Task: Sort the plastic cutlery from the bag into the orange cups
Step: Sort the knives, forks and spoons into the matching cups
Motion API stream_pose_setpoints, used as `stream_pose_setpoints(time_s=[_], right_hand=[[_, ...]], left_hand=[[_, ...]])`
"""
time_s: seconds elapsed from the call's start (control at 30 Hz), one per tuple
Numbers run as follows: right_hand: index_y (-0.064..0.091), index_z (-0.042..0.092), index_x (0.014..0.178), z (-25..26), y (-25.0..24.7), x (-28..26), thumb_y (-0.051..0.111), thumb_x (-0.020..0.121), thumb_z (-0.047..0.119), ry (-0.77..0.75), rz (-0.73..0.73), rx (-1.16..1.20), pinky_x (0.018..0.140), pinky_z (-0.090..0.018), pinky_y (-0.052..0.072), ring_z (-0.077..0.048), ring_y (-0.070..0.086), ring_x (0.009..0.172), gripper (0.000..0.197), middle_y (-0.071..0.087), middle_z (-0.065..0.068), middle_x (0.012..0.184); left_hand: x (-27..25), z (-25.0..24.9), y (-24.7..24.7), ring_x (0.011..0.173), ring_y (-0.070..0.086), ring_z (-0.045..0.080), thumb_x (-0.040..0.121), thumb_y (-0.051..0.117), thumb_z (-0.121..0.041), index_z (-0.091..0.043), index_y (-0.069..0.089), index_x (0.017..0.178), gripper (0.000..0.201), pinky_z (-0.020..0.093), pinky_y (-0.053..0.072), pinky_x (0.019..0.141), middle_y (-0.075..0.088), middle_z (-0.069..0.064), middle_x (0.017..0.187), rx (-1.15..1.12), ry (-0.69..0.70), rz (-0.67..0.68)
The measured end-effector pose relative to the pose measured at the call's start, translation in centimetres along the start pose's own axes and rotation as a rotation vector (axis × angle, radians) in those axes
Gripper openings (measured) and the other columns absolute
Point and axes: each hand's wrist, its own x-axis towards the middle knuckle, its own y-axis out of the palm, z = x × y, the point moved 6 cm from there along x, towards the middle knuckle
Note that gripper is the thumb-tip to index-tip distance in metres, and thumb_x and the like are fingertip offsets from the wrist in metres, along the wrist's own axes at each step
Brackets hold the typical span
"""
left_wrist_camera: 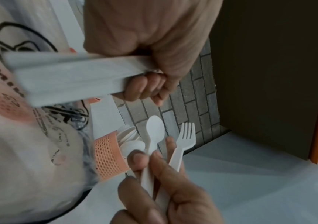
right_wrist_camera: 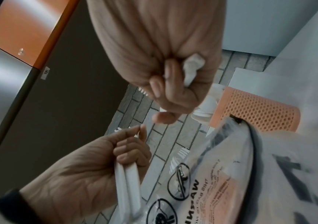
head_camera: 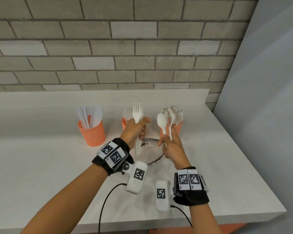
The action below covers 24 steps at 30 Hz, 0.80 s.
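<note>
A: What lay nearest on the table (head_camera: 41, 166)?
B: Two forearms reached in from the near edge, each with a black wristband and white tagged camera units, and thin black cables trailing off the near side.

A: And the hands?
B: The left hand (head_camera: 135, 130) was curled round a bundle of white plastic forks (head_camera: 137, 115), tines upright, handles hanging below the fist. The right hand (head_camera: 172, 147), just right of it, pinched the handles of a white spoon (head_camera: 161, 121) and one more piece; the left wrist view showed that second piece to be a fork (left_wrist_camera: 186, 136).

A: Where was the bag?
B: The clear plastic bag (head_camera: 152, 152) with black print lay on the table right below and between both hands.

A: And the orange cups?
B: Beyond the hands stood three in a row. The left cup (head_camera: 92, 132) held flat white sticks that I took for knives, well apart from the others. The middle cup (head_camera: 124, 123), partly hidden behind the left hand, held forks. The right cup (head_camera: 177, 128) held spoons, just behind the right hand's spoon.

A: Farther still?
B: A grey brick wall (head_camera: 108, 48) at the back.
</note>
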Motion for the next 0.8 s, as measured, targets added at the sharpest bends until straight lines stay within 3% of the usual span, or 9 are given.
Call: stream_pose_setpoints(time_s=[0.13,0.33,0.47,0.57,0.67,0.73,0.8], right_hand=[[0.021,0.037,0.145,0.3,0.6,-0.4,0.033,0.101,0.025,0.038,0.107,0.036,0.034,-0.011,0.022,0.000,0.029,0.036,0.047,0.046,0.000,0.070],[0.010,0.045,0.145,0.4,1.1,-0.9,0.031,0.101,0.036,0.063,0.191,0.029,0.036,-0.012,0.022,0.000,0.032,0.040,0.050,0.047,0.001,0.070],[0.024,0.046,0.138,0.6,1.2,-1.1,0.032,0.101,0.031,0.078,0.227,0.049,0.037,-0.013,0.021,-0.003,0.029,0.044,0.040,0.046,0.000,0.072],[0.048,0.025,0.112,0.9,1.2,-0.9,0.031,0.099,0.028,0.103,0.225,0.125,0.032,-0.012,0.019,-0.002,0.028,0.037,0.021,0.045,-0.003,0.071],[0.055,0.020,0.084,0.9,1.0,-0.6,0.028,0.097,0.044,0.117,0.196,0.245,0.031,-0.011,0.017,-0.003,0.026,0.033,0.037,0.043,0.000,0.062],[0.056,0.023,0.089,0.5,0.3,-0.3,0.027,0.097,0.048,0.140,0.118,0.248,0.031,-0.012,0.017,-0.002,0.026,0.032,0.039,0.042,0.002,0.058],[0.052,0.017,0.101,0.0,-0.7,0.1,0.030,0.100,0.037,0.155,0.037,0.206,0.031,-0.013,0.019,-0.001,0.027,0.032,0.030,0.041,0.002,0.060]], left_hand=[[-0.6,-0.5,1.6,0.034,0.026,0.003,0.089,0.060,-0.020,-0.010,0.060,0.093,0.011,0.015,0.023,0.035,0.033,-0.013,0.039,0.042,0.038,0.155],[-1.2,-0.8,3.2,0.033,0.030,0.003,0.087,0.064,-0.021,-0.013,0.055,0.075,0.016,0.014,0.024,0.035,0.044,-0.011,0.039,0.117,0.071,0.249],[-1.3,-0.7,3.8,0.031,0.033,0.005,0.086,0.064,-0.019,-0.011,0.051,0.068,0.024,0.015,0.030,0.031,0.042,-0.009,0.038,0.119,0.095,0.273],[-1.2,-0.6,4.0,0.035,0.038,0.006,0.087,0.063,-0.020,-0.011,0.053,0.070,0.022,0.015,0.032,0.033,0.046,-0.006,0.043,0.122,0.074,0.254],[-0.9,-1.1,3.7,0.043,0.042,0.005,0.092,0.055,-0.021,-0.012,0.054,0.077,0.018,0.012,0.031,0.034,0.054,0.001,0.060,0.077,0.067,0.178],[-0.5,-1.8,3.1,0.046,0.049,0.007,0.095,0.049,-0.023,-0.012,0.053,0.083,0.017,0.013,0.035,0.035,0.064,0.001,0.058,-0.015,0.060,0.122],[0.0,-2.6,2.0,0.042,0.053,0.007,0.097,0.046,-0.023,-0.012,0.051,0.085,0.016,0.014,0.040,0.039,0.063,-0.004,0.047,-0.074,0.058,0.061]])
